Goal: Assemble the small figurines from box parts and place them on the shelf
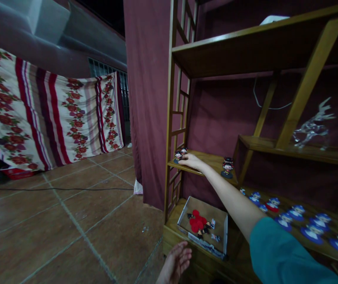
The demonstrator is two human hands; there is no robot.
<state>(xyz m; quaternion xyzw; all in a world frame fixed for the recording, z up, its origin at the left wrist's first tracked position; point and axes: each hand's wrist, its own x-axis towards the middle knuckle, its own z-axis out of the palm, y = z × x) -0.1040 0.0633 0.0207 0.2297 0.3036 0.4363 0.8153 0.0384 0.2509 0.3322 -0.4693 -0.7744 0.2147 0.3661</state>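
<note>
- Right hand (191, 161) is stretched out to the left end of the small wooden shelf (211, 158), fingers right up against a little black-haired figurine (178, 156). Can't tell if it's actually pinching it or just touching, the fingertips are partly hidden.
- That figurine is upright near the shelf's front left corner, with a second figurine (183, 150) just behind it.
- A bigger dark-haired figurine (227, 167) stands at the other end of the same shelf.
- Left hand (177, 258) is lower down, palm empty, fingers loosely spread, just beside the open box (218, 213).
- Box has a bright red clump (197, 221) in it plus some small black and white bits, too small to make out.
- Off to the right: rows of blue-and-white figurines (312, 232), and a clear deer ornament (313, 128) on the ledge above them.
</note>
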